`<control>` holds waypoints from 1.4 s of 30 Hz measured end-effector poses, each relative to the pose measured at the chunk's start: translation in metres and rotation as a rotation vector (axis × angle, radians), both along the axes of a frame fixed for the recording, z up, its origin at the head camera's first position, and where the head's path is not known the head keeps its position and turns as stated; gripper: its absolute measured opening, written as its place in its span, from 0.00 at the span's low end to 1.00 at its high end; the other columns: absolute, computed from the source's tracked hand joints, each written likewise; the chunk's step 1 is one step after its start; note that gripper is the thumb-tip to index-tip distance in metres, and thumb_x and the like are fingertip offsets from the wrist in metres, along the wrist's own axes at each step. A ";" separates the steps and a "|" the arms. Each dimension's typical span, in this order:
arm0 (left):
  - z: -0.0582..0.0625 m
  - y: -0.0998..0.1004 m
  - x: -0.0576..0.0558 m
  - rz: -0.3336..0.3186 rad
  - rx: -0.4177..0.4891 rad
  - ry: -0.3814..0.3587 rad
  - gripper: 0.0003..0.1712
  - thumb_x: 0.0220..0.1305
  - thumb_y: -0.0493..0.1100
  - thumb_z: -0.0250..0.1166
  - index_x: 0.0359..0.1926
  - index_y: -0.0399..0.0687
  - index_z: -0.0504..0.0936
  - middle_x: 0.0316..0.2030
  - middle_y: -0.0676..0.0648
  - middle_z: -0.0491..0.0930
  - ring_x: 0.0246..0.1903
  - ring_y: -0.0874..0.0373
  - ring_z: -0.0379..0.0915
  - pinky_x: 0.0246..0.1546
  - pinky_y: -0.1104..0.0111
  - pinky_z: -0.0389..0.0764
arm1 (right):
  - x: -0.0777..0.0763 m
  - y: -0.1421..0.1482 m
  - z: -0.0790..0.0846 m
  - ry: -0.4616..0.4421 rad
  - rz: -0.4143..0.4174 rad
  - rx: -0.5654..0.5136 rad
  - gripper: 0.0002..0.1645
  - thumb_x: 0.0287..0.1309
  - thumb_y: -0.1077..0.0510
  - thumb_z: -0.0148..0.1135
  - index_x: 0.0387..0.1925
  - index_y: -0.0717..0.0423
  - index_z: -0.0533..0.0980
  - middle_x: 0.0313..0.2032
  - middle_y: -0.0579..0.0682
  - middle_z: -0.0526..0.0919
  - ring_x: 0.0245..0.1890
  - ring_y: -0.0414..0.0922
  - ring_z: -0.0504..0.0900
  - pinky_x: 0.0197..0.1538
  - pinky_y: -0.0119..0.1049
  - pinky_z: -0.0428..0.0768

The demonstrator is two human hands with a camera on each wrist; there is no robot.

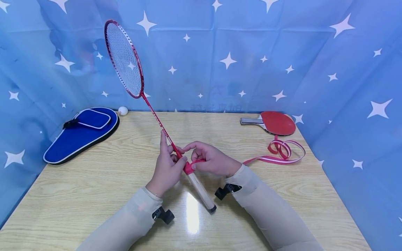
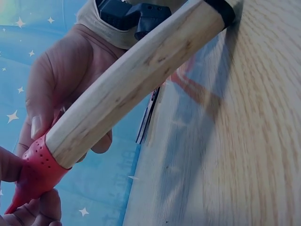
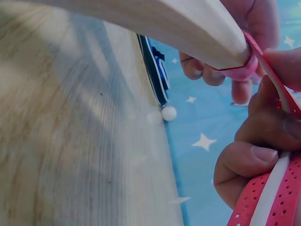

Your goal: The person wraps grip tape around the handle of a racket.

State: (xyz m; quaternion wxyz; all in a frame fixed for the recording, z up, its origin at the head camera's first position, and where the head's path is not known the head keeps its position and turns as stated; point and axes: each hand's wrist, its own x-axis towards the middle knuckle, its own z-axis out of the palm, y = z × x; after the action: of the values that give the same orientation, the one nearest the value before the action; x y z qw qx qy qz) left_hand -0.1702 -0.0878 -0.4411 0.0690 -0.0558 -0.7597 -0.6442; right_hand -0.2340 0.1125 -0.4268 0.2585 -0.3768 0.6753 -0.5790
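Observation:
A red badminton racket (image 1: 156, 116) tilts up and to the left in the head view, its strung head in front of the backdrop. My left hand (image 1: 165, 170) grips it where the shaft meets the handle, index finger pointing up along the shaft. The handle (image 2: 136, 80) is bare pale wood with a black butt end. Perforated red grip tape (image 2: 42, 172) is wrapped around the handle's upper end. My right hand (image 1: 213, 159) pinches the tape close to the wrap. In the right wrist view, the tape's loose length (image 3: 282, 197), with a white centre strip, runs under the curled fingers.
The tape's curled tail (image 1: 282, 160) lies on the wooden table (image 1: 125, 181) at right, by a red table tennis paddle (image 1: 278, 123). At the back left are a blue paddle case (image 1: 81, 139) and a white ball (image 1: 123, 111). A starry blue backdrop (image 1: 194, 69) surrounds the table.

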 end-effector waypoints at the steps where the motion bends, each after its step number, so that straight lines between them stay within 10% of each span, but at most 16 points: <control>1: 0.000 0.000 0.000 -0.003 0.005 -0.001 0.66 0.69 0.31 0.63 0.83 0.71 0.23 0.50 0.34 0.79 0.29 0.52 0.78 0.31 0.71 0.82 | 0.000 0.000 0.000 -0.003 -0.001 -0.001 0.32 0.64 0.73 0.61 0.68 0.57 0.71 0.33 0.55 0.78 0.27 0.42 0.71 0.32 0.30 0.73; 28: 0.000 -0.002 0.003 -0.041 0.077 -0.053 0.65 0.68 0.28 0.58 0.83 0.71 0.22 0.67 0.41 0.73 0.34 0.47 0.82 0.36 0.55 0.89 | -0.006 0.000 -0.003 0.034 0.110 0.089 0.45 0.71 0.68 0.61 0.83 0.43 0.59 0.47 0.55 0.89 0.46 0.51 0.86 0.48 0.36 0.84; 42: 0.001 0.001 0.002 -0.017 -0.001 -0.021 0.70 0.65 0.31 0.66 0.84 0.64 0.22 0.52 0.41 0.84 0.30 0.52 0.79 0.31 0.69 0.83 | -0.004 0.001 -0.003 0.097 0.054 0.137 0.43 0.69 0.65 0.66 0.81 0.42 0.64 0.40 0.53 0.86 0.36 0.48 0.80 0.37 0.33 0.79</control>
State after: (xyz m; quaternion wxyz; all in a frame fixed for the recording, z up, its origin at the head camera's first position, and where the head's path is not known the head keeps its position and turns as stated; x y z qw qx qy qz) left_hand -0.1685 -0.0864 -0.4400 0.0554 -0.0555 -0.7602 -0.6450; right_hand -0.2378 0.1135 -0.4295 0.2664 -0.4041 0.7144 -0.5053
